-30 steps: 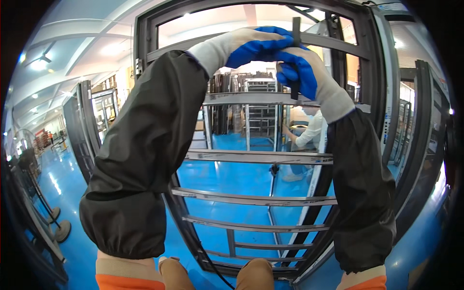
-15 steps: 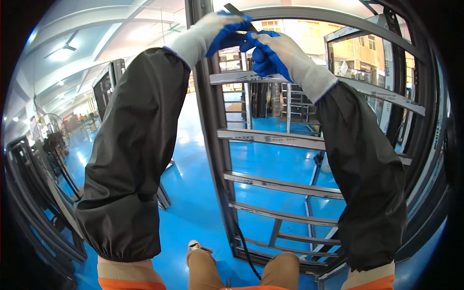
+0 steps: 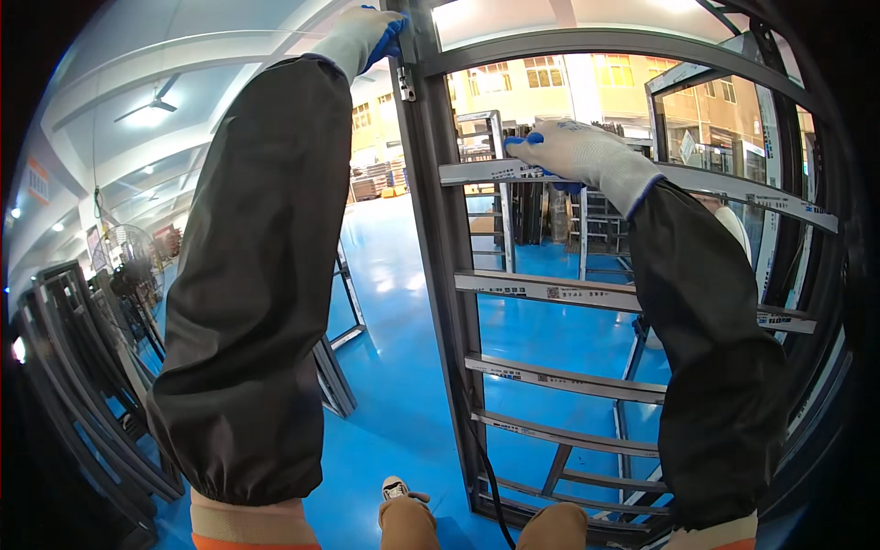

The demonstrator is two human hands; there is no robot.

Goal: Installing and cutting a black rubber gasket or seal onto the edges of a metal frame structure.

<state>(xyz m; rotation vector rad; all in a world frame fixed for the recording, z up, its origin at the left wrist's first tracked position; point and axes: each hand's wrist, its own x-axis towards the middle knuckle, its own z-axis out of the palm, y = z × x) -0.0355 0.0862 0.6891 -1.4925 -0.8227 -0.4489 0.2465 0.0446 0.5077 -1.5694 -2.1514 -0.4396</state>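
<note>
A tall dark grey metal frame (image 3: 431,211) with several crossbars stands upright before me. My left hand (image 3: 369,38), in a white and blue glove, is raised to the top of its left post, the blue fingers closed against the post's edge and partly hidden. Lower and to the right, my right hand (image 3: 577,154) wears a matching glove. Its fingers wrap round the upper light-faced crossbar (image 3: 481,172), with blue fingertips showing beneath the bar. A small metal fitting (image 3: 405,84) sits on the post just below my left hand.
More dark frames (image 3: 82,367) lean together at the left, near a standing fan (image 3: 128,252). Glazed frames (image 3: 715,119) stand behind at the right. A black cable (image 3: 490,472) hangs by the frame's foot, over a blue floor (image 3: 394,367). Frame pieces (image 3: 335,378) stand left of the post.
My hands were together at the top, with a dark strip by them. They have parted: the left moved to the post, the right down onto the crossbar. The strip no longer shows.
</note>
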